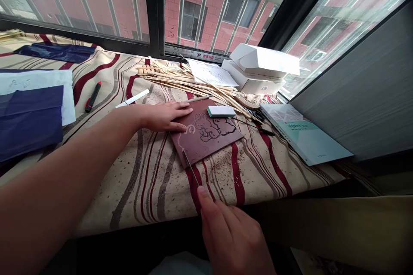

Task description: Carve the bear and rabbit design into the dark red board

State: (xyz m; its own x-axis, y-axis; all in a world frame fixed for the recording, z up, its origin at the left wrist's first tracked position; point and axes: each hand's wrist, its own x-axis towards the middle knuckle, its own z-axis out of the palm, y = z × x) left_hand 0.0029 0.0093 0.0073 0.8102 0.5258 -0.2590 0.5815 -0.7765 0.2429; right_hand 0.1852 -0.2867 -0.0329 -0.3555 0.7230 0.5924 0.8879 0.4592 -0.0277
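Left hand (164, 117) lies spread flat on the maroon carving board (193, 148); right hand (230, 236) pinches a steel needle tool (192, 169), tip meeting the board's lower-left area.

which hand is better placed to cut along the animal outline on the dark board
Right, probably: the right hand grips a thin metal carving tool, its tip on the dark board. The left hand lies flat and empty on the board's left edge, placed to steady it.
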